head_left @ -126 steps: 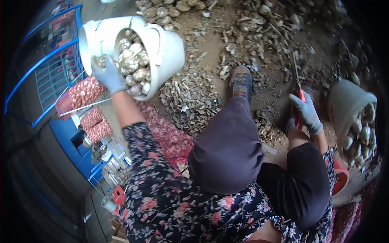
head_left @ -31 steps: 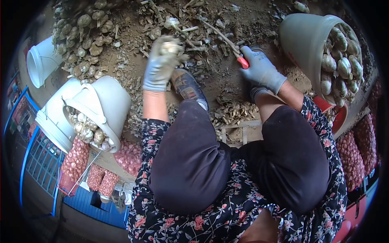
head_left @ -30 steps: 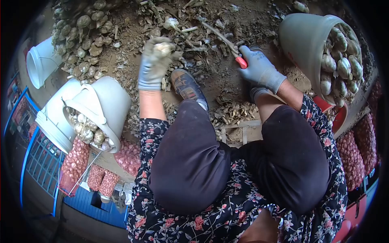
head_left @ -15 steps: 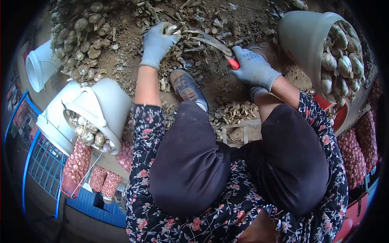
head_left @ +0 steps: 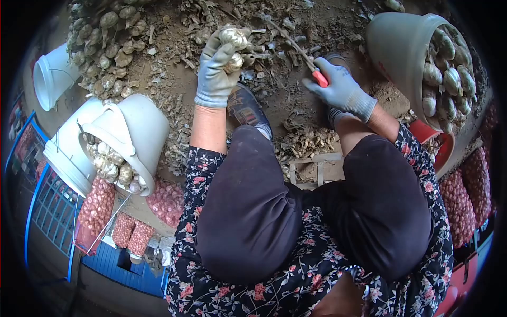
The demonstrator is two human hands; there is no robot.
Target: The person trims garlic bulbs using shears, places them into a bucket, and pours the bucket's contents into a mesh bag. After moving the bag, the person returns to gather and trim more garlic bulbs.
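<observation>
Left hand (head_left: 217,74): gloved, fingers wrapped around a couple of garlic bulbs (head_left: 234,37), one poking out above the fingertips.
Right hand (head_left: 340,90): clenched on red-handled shears (head_left: 301,53); blades probably closed, kinda blurry.
Bucket (head_left: 132,138): well left of the fingers.

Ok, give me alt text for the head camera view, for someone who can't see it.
Seen from above, a seated person's gloved left hand holds garlic bulbs while the right hand grips red-handled shears over ground littered with trimmings. A white bucket of garlic lies tipped at left; a grey bucket of garlic at right.
</observation>
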